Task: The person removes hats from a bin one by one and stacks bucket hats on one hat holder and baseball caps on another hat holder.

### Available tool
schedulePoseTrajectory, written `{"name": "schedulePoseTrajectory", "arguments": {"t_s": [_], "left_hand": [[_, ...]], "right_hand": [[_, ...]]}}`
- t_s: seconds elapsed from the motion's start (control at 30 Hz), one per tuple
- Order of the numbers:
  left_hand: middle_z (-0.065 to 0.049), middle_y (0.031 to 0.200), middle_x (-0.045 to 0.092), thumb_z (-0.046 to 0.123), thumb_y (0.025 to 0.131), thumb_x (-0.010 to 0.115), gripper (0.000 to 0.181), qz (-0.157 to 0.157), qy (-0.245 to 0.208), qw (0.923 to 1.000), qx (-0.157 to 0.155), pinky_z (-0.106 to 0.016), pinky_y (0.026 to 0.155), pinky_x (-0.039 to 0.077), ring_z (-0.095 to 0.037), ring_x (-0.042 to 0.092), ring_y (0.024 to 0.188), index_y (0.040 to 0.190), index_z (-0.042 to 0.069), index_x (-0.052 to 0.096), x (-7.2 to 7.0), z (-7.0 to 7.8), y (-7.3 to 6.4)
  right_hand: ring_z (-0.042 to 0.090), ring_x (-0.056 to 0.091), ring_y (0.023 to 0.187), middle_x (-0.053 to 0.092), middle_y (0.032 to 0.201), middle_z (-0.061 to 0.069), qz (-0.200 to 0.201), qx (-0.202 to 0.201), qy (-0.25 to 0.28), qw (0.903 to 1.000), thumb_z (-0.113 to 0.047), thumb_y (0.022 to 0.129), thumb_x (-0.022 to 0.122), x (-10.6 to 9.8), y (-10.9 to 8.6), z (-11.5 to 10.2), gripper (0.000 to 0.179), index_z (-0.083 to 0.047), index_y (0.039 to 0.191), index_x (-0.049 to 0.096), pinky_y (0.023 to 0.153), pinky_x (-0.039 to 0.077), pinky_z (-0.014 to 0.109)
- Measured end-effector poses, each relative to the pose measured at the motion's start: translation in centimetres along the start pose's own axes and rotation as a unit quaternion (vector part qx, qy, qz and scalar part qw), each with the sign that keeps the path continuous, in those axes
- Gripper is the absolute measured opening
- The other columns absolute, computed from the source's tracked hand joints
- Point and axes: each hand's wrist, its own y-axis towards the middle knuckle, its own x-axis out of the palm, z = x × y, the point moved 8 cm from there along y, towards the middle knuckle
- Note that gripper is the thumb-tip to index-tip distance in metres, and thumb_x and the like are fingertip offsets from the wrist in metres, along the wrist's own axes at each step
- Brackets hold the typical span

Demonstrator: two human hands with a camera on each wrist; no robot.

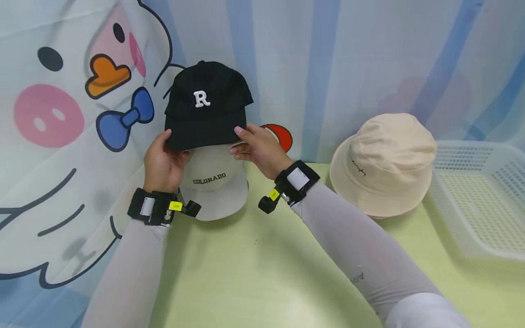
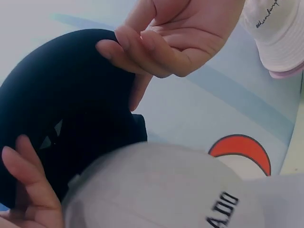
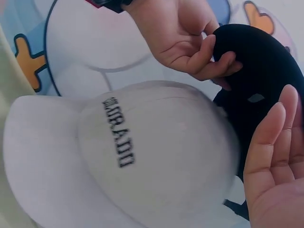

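A black baseball cap with a white letter R is held up by its brim, above and behind a light grey cap lettered COLORADO. My left hand grips the left end of the brim, thumb on top and fingers beneath. At the brim's right end, my right hand pinches it the same way. In the left wrist view the underside of the black cap shows, close over the crown of the grey cap. The grey cap sits on the table, its brim toward me.
A cream bucket hat rests at the right on the pale green table, with a pinkish edge under its brim. Beside it stands a white plastic basket. A cartoon-printed cloth hangs behind and along the left.
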Motion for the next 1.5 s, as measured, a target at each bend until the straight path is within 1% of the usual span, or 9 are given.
{"name": "schedulePoseTrajectory", "arguments": {"t_s": [0.17, 0.23, 0.37, 0.53, 0.67, 0.8, 1.03, 1.23, 1.5], "left_hand": [[-0.001, 0.092, 0.046, 0.018, 0.109, 0.039, 0.012, 0.011, -0.006, 0.9999, 0.007, -0.023, 0.056, 0.042, -0.015, 0.047, 0.075, 0.109, 0.01, 0.048, -1.5, -0.5, -0.9], [-0.001, 0.093, 0.048, 0.017, 0.109, 0.038, 0.012, 0.012, -0.013, 0.9998, 0.008, -0.023, 0.056, 0.045, -0.014, 0.049, 0.074, 0.111, 0.01, 0.047, -2.1, -0.7, -1.3], [0.001, 0.098, 0.055, 0.019, 0.11, 0.034, 0.018, 0.019, 0.003, 0.9998, 0.011, -0.023, 0.059, 0.049, -0.012, 0.055, 0.074, 0.122, 0.012, 0.046, -3.3, -1.3, -2.2], [0.002, 0.097, 0.056, 0.022, 0.111, 0.034, 0.022, 0.051, 0.044, 0.9977, 0.01, -0.023, 0.061, 0.048, -0.011, 0.056, 0.073, 0.123, 0.013, 0.05, -4.7, -2.4, -3.3], [0.003, 0.098, 0.055, 0.026, 0.11, 0.039, 0.021, 0.086, 0.089, 0.9923, 0.0, -0.022, 0.062, 0.046, -0.01, 0.056, 0.074, 0.12, 0.015, 0.053, -5.8, -3.7, -4.2], [0.005, 0.095, 0.055, 0.029, 0.109, 0.042, 0.02, 0.104, 0.127, 0.9865, 0.001, -0.021, 0.06, 0.041, -0.009, 0.052, 0.071, 0.119, 0.018, 0.055, -6.6, -4.8, -4.9], [0.006, 0.089, 0.056, 0.033, 0.108, 0.047, 0.02, 0.121, 0.152, 0.9806, 0.026, -0.018, 0.057, 0.042, -0.008, 0.055, 0.069, 0.113, 0.017, 0.056, -7.5, -5.7, -5.4], [0.007, 0.092, 0.056, 0.036, 0.107, 0.049, 0.02, 0.136, 0.178, 0.9743, 0.021, -0.018, 0.062, 0.044, -0.008, 0.055, 0.072, 0.11, 0.018, 0.057, -8.2, -6.4, -6.1], [0.006, 0.096, 0.056, 0.036, 0.107, 0.048, 0.02, 0.131, 0.186, 0.9738, 0.006, -0.018, 0.066, 0.046, -0.007, 0.056, 0.077, 0.111, 0.017, 0.055, -9.1, -7.6, -6.7]], "right_hand": [[0.014, 0.068, 0.074, 0.065, 0.093, 0.007, -0.007, 0.015, -0.011, 0.9998, -0.023, 0.106, 0.052, 0.5, -0.2, 1.7, 0.035, -0.006, 0.137, 0.05, 0.074, 0.058, 0.024], [0.015, 0.069, 0.075, 0.067, 0.093, 0.006, -0.013, 0.017, -0.024, 0.9995, -0.023, 0.106, 0.052, 0.6, -0.4, 2.3, 0.038, -0.007, 0.141, 0.05, 0.074, 0.058, 0.024], [0.017, 0.069, 0.078, 0.069, 0.091, 0.006, -0.023, 0.018, -0.048, 0.9984, -0.024, 0.106, 0.052, 0.7, -0.7, 3.5, 0.043, -0.013, 0.148, 0.047, 0.075, 0.058, 0.024], [0.019, 0.069, 0.079, 0.069, 0.091, 0.005, -0.02, 0.025, -0.068, 0.9972, -0.025, 0.106, 0.053, 0.5, -1.1, 5.2, 0.039, -0.014, 0.144, 0.049, 0.075, 0.058, 0.024], [0.02, 0.069, 0.078, 0.069, 0.091, 0.006, -0.008, 0.029, -0.074, 0.9968, -0.024, 0.106, 0.053, 0.0, -1.7, 6.3, 0.035, -0.012, 0.139, 0.051, 0.074, 0.059, 0.025], [0.02, 0.069, 0.078, 0.07, 0.091, 0.006, -0.005, 0.025, -0.089, 0.9957, -0.023, 0.106, 0.053, -0.3, -2.1, 7.0, 0.034, -0.012, 0.138, 0.051, 0.074, 0.059, 0.026], [0.017, 0.068, 0.076, 0.07, 0.092, 0.006, -0.004, 0.02, -0.102, 0.9946, -0.022, 0.106, 0.053, -0.6, -2.8, 7.9, 0.038, -0.013, 0.142, 0.049, 0.074, 0.058, 0.026], [0.016, 0.068, 0.074, 0.07, 0.089, 0.004, 0.003, 0.024, -0.103, 0.9944, -0.022, 0.106, 0.053, -0.9, -3.3, 9.2, 0.037, -0.012, 0.141, 0.049, 0.073, 0.057, 0.025], [0.016, 0.066, 0.071, 0.068, 0.083, 0.003, 0.013, 0.032, -0.091, 0.9952, -0.023, 0.105, 0.053, -1.4, -3.9, 11.1, 0.032, -0.009, 0.134, 0.053, 0.072, 0.056, 0.025]]}}
